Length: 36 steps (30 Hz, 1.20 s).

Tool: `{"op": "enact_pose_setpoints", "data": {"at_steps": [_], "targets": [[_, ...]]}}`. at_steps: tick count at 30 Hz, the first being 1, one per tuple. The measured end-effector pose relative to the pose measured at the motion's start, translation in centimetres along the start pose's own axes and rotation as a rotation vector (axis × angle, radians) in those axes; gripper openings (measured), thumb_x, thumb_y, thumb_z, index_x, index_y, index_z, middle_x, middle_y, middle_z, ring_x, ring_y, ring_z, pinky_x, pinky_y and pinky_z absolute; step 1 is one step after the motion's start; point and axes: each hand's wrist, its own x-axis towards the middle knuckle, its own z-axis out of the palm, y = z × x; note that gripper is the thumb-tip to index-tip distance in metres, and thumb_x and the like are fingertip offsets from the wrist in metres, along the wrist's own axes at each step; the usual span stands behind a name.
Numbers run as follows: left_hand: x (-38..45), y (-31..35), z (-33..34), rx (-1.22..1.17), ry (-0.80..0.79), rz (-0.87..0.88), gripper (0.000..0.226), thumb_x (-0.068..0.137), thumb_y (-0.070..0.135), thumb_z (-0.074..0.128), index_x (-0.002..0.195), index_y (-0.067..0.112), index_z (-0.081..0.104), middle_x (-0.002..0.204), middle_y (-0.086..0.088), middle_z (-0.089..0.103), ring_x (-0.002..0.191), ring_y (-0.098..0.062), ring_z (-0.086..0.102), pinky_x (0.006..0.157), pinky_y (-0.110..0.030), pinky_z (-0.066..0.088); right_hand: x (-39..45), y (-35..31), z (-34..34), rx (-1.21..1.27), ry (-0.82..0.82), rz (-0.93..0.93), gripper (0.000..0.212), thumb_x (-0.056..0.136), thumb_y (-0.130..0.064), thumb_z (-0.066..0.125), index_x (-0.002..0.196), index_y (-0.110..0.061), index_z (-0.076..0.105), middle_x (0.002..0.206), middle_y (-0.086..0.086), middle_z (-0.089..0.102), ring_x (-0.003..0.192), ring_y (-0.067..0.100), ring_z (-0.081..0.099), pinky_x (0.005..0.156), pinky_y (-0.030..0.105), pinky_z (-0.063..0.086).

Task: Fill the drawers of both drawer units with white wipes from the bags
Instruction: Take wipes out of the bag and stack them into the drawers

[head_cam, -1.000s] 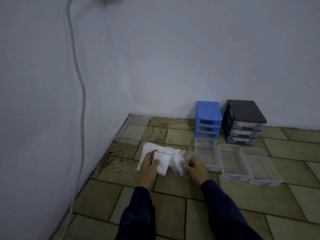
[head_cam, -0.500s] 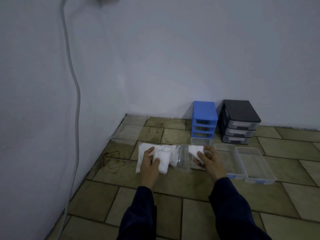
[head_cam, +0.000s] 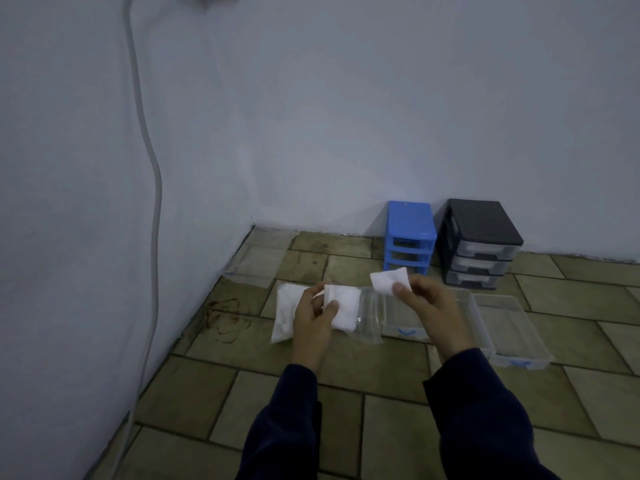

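My left hand (head_cam: 313, 317) grips a clear plastic bag (head_cam: 367, 315) that holds white wipes, low over the floor. My right hand (head_cam: 427, 301) pinches a single white wipe (head_cam: 388, 280) lifted clear of the bag. A second bag of wipes (head_cam: 285, 313) lies on the tiles behind my left hand. Three clear drawers (head_cam: 512, 327) lie side by side on the floor to the right, partly hidden by my right hand. The blue drawer unit (head_cam: 408, 237) stands with all slots bare, and the black drawer unit (head_cam: 481, 247) stands beside it with its drawers in.
Walls meet in a corner at the far left, and a grey cable (head_cam: 152, 202) runs down the left wall. A flat clear plastic bag (head_cam: 258, 261) lies on the tiles near the corner. A reddish stain (head_cam: 225, 318) marks the floor to the left.
My right hand has drawn a single wipe out of the bag and raised it to the right. My left hand has kept its hold on the bag.
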Motion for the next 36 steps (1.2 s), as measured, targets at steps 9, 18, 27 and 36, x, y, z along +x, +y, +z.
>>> {"op": "enact_pose_setpoints", "data": {"at_steps": [9, 18, 27, 36], "targets": [[-0.1, 0.0, -0.1, -0.019, 0.009, -0.038, 0.028, 0.092, 0.004, 0.053, 0.119, 0.012, 0.052, 0.122, -0.012, 0.060, 0.110, -0.025, 0.057, 0.090, -0.035, 0.049, -0.4, -1.4, 0.0, 0.884, -0.105, 0.231, 0.028, 0.093, 0.003, 0.036, 0.112, -0.010, 0.052, 0.089, 0.011, 0.063, 0.050, 0.005, 0.053, 0.047, 0.015, 0.046], [-0.8, 0.5, 0.0, -0.084, 0.004, 0.054, 0.038, 0.093, -0.002, 0.046, 0.113, 0.029, 0.045, 0.104, -0.005, 0.061, 0.091, -0.017, 0.058, 0.074, -0.027, 0.053, -0.9, -1.7, 0.8, 0.438, -0.091, 0.083, 0.016, 0.088, -0.003, 0.053, 0.090, -0.016, 0.062, 0.115, 0.005, 0.060, 0.089, 0.016, 0.060, 0.060, 0.019, 0.053], [-1.0, 1.8, 1.2, -0.052, -0.106, -0.027, 0.019, 0.097, 0.017, 0.046, 0.100, 0.007, 0.063, 0.095, -0.006, 0.065, 0.089, -0.017, 0.061, 0.082, -0.032, 0.049, -1.3, -1.9, 3.0, 0.223, -0.078, -0.007, 0.022, 0.078, 0.005, 0.066, 0.095, -0.009, 0.059, 0.106, 0.010, 0.063, 0.094, 0.022, 0.063, 0.066, 0.021, 0.056], [-1.1, 1.5, 0.8, -0.115, 0.001, 0.018, 0.013, 0.089, 0.016, 0.058, 0.090, 0.011, 0.070, 0.096, -0.015, 0.071, 0.093, -0.030, 0.067, 0.081, -0.039, 0.056, -1.4, -1.5, 4.0, 0.138, 0.076, 0.072, 0.017, 0.079, -0.006, 0.069, 0.088, -0.015, 0.057, 0.093, 0.004, 0.063, 0.084, 0.016, 0.060, 0.062, 0.016, 0.052]]}}
